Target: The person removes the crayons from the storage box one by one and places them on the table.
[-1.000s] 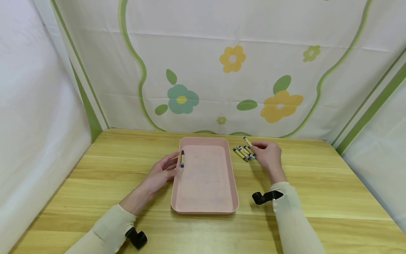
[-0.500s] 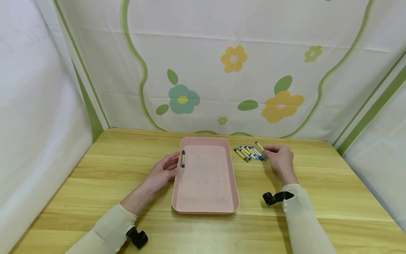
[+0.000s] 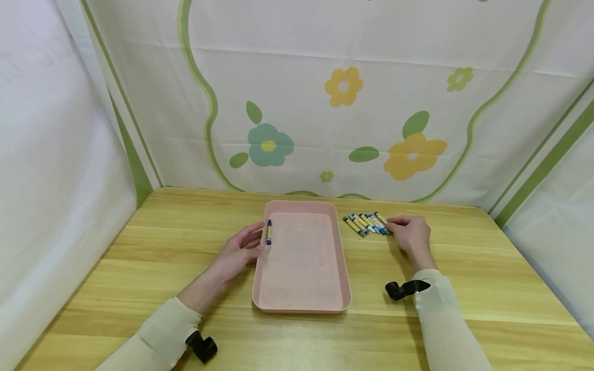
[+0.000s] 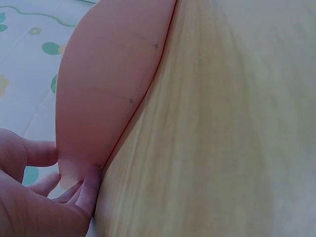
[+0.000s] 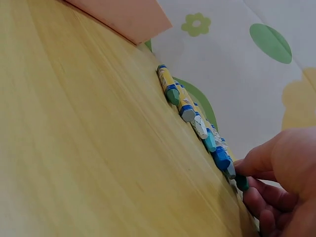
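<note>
My left hand (image 3: 237, 256) rests against the left side of a pink tray (image 3: 303, 263), its fingers lightly bent at the outer wall and rim. Inside that wall lies one crayon (image 3: 269, 232) with dark blue ends and a yellow wrapper. To the right of the tray, several crayons (image 3: 361, 225) in yellow and blue wrappers lie side by side in a slanted row. At the row's right end, my right hand (image 3: 412, 238) pinches a dark green crayon (image 5: 242, 182) between thumb and fingers; its wrapper is mostly hidden by them in the right wrist view.
Everything stands on a wooden table (image 3: 297, 337). A white curtain (image 3: 297, 93) with printed flowers hangs along the back edge, and more white cloth (image 3: 60, 170) hangs at the left side.
My right hand has moved right and lowered its crayon to the right end of the row, where more crayons now show uncovered. The left hand and tray have stayed put.
</note>
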Tool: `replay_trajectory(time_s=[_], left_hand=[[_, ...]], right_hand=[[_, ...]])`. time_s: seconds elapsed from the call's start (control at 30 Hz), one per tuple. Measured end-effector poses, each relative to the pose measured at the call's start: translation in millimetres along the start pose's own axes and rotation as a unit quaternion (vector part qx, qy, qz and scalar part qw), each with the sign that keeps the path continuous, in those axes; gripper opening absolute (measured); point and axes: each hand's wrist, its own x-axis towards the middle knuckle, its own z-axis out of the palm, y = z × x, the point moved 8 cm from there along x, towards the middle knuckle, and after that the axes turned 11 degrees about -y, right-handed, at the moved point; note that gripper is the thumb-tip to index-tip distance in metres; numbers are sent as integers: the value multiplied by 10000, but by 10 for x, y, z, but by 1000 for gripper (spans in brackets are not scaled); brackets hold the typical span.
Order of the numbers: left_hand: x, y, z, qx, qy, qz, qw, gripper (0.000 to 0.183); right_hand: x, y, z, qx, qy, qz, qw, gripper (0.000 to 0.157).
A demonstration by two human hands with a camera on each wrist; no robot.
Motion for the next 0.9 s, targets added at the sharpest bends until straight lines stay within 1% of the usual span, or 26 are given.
replay_trajectory(time_s=[0.23,0.47,0.73,0.9], left_hand=[[-2,-12,-13,21,20,-33,10000,66],[1,-15,-10,28,8,-25,10000,65],[-3,-9,-5,41,-17,-5,10000,65],[-3,-7,2,16,-28,-11,10000,65]], right_hand=[[36,57,7,-96,-195,145,9997,28],[40,78,-19,-151,-276,130,9994,29],[35,123,1,160,-465,204,9986,32],[13,121,-7,314,-507,278,9978,35]])
